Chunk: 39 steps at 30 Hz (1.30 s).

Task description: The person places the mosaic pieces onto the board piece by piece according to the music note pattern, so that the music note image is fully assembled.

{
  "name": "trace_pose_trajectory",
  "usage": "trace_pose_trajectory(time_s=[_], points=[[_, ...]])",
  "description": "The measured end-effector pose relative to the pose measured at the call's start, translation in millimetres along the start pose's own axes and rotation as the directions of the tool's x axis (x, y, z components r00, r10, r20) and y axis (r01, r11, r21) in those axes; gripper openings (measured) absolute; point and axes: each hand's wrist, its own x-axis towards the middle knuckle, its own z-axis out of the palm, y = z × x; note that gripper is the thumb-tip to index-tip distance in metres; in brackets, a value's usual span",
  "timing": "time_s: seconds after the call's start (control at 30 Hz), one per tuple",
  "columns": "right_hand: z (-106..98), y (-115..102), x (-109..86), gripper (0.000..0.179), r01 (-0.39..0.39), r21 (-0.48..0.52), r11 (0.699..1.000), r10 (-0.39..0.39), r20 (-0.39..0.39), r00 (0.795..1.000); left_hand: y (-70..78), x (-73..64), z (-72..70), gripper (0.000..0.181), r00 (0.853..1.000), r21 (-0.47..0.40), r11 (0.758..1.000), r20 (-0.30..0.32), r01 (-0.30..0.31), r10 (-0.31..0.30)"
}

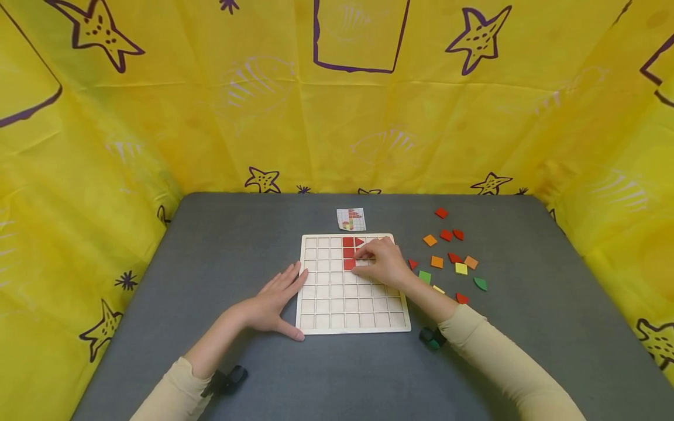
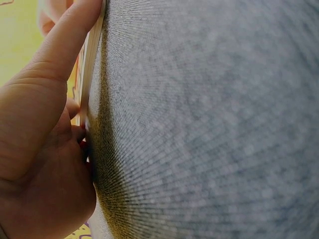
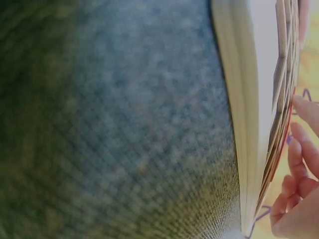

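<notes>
A pale wooden grid board (image 1: 322, 305) lies on the dark grey table. Red squares stand in a column near its top middle, with a red triangle (image 1: 360, 241) beside the top one. My right hand (image 1: 384, 263) reaches over the board from the right. Its thumb and forefinger pinch the lowest red square (image 1: 350, 265) at its edges. My left hand (image 1: 271, 301) rests at the board's left side with fingers extended, fingertips at the edge and thumb by the lower left corner. The left wrist view shows that thumb (image 2: 55, 45) along the board's side.
A small printed card (image 1: 350, 219) with a coloured grid pattern lies just behind the board. Several loose red, orange, yellow and green pieces, among them an orange square (image 1: 436, 262) and a green leaf-shaped piece (image 1: 480, 283), are scattered to the right. A yellow patterned cloth (image 1: 326, 128) surrounds the table.
</notes>
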Motion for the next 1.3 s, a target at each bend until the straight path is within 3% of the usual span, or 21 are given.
trace_pose_trajectory(time_s=[0.3, 0.47, 0.6, 0.77, 1.0, 1.3], points=[[-11.6, 8.2, -1.3, 0.022, 0.025, 0.087, 0.996, -0.023, -0.025, 0.999, -0.4, -0.2, -0.1, 0.128, 1.000, 0.003, 1.000, -0.006, -0.011, 0.011], [-34.8, 31.9, -12.2, 0.026, -0.100, 0.186, 0.977, 0.110, -0.047, 0.993, 1.6, -1.3, -1.9, 0.127, 1.000, -0.004, 1.000, -0.014, -0.021, 0.020], [-56.0, 59.5, -24.0, 0.034, -0.228, 0.233, 0.945, 0.246, -0.052, 0.968, 1.8, -1.8, -2.9, 0.127, 1.000, -0.005, 1.000, -0.016, -0.025, 0.025], [-82.9, 90.3, -40.2, 0.046, -0.358, 0.256, 0.898, 0.385, -0.065, 0.921, 1.0, -0.9, -1.7, 0.127, 1.000, -0.004, 1.000, -0.013, -0.025, 0.025], [-109.2, 118.6, -55.6, 0.049, -0.449, 0.282, 0.848, 0.492, -0.103, 0.864, 1.5, -0.8, -1.1, 0.126, 1.000, -0.012, 1.000, -0.009, -0.014, 0.014], [-114.6, 138.6, -54.4, 0.044, -0.425, 0.056, 0.903, 0.427, -0.202, 0.881, 1.2, -1.2, -1.0, 0.126, 1.000, -0.005, 1.000, -0.010, -0.016, 0.016]])
